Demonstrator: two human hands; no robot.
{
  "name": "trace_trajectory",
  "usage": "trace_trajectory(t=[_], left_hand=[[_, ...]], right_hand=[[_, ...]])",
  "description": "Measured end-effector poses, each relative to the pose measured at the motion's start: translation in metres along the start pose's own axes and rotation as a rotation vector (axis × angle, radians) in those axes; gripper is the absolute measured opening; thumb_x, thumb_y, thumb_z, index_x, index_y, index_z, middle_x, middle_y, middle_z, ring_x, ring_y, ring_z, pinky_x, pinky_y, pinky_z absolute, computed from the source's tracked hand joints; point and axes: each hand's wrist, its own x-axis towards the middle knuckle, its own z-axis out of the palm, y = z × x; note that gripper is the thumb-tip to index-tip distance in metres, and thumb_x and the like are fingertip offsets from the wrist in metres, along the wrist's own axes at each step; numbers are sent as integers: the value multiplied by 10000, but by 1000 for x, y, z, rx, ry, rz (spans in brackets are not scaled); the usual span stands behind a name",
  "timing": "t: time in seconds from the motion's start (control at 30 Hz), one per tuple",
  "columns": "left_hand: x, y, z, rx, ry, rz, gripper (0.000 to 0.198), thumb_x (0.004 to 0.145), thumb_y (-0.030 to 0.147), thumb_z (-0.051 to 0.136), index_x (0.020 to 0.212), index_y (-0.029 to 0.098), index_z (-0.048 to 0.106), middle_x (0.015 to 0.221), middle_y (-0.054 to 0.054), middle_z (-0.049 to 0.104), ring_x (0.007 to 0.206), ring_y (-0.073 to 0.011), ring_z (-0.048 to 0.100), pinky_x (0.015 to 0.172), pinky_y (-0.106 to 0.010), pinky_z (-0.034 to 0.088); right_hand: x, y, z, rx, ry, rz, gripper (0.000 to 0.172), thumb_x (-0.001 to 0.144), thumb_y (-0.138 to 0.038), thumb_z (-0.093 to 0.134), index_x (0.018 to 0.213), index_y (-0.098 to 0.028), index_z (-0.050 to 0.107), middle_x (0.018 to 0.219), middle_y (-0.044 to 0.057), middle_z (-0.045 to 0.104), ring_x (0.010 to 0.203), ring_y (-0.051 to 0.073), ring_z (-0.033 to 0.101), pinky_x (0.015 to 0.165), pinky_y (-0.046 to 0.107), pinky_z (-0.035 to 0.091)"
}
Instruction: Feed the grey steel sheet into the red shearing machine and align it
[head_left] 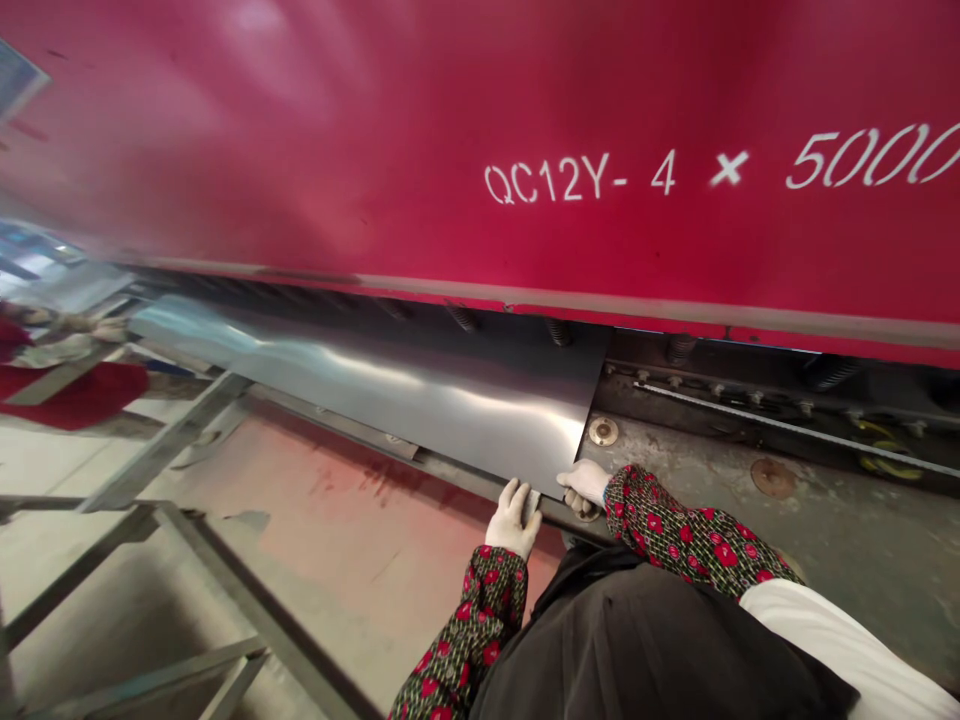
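Note:
A long, shiny metal sheet lies across the machine bed, its far long edge under the red machine's front. My left hand, in a white glove, grips the near edge close to the right end, fingertips on top. At the near right corner, my right hand pinches the sheet, also gloved in white. Patterned dark sleeves with red flowers cover both forearms. The undersides of both hands are partly hidden.
The red machine front spans the top, with springs below it. Bare bed lies to the right. A metal frame stands at lower left. At far left, a person's gloved hand is near the sheet's other end.

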Motion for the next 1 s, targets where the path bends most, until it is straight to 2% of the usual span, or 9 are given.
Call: trace_trajectory(t=[0.17,0.27,0.7,0.87,1.0], left_hand=[[0,0,0,2,-2,0,514,822,329,605,1319,217,540,1489,-113,415,1248,-257,561,999,-383,539],[0,0,-1,-1,-1,-5,512,821,330,610,1317,223,541,1489,-112,418,1239,-259,568,991,-386,544],[-1,2,0,1,17,6,516,816,338,615,1315,223,549,1479,-108,435,1238,-261,571,990,-386,546],[0,4,-2,-10,-10,-17,526,823,341,615,1331,229,533,1496,-109,418,1245,-267,564,1018,-401,531],[0,8,-3,-12,-8,6,539,824,339,617,1337,204,527,1500,-122,406,1271,-274,542,1048,-402,510]], right_hand=[[17,14,1,-95,1,-153,314,813,-333,643,561,-153,592,527,43,613,468,107,542,437,204,365],[24,19,1,-142,23,-194,308,801,-345,642,563,-154,599,544,47,623,478,105,541,447,205,361],[18,17,0,-128,6,-185,328,808,-395,641,633,-118,663,600,72,677,487,100,577,448,187,371],[7,13,0,17,-59,-107,325,813,-408,652,682,-111,662,583,69,677,391,83,525,384,179,358],[0,8,-6,57,-114,-45,331,802,-414,661,649,-121,638,555,68,669,347,96,514,332,187,358]])
